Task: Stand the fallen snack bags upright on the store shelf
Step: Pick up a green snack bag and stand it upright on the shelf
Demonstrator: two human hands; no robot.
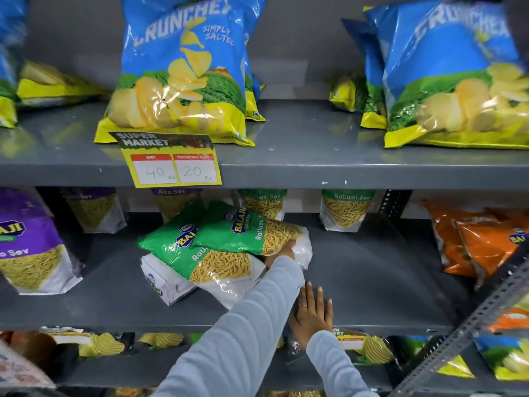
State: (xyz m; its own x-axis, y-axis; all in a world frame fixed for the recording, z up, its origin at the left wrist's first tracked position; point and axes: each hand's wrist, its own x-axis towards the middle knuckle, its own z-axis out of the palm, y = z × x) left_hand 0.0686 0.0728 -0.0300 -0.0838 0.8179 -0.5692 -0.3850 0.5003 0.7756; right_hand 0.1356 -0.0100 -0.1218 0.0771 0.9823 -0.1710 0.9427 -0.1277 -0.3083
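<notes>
Three Balaji snack bags lie flat in a pile on the middle shelf (372, 276). The top green Ratlami Sev bag (246, 230) rests on a second green bag (206, 262), with a white bag (164, 280) underneath. My left hand (282, 253) reaches in on a grey sleeve and grips the clear lower end of the top bag; its fingers are mostly hidden. My right hand (313, 310) lies flat, palm down, fingers spread, on the shelf's front edge, holding nothing.
Upright Ratlami Sev bags (346, 210) and Aloo Sev bags (94, 210) stand at the back. A purple Aloo Sev bag (31, 247) stands at the left, orange bags (472, 247) at the right. Blue chip bags (183, 70) fill the shelf above.
</notes>
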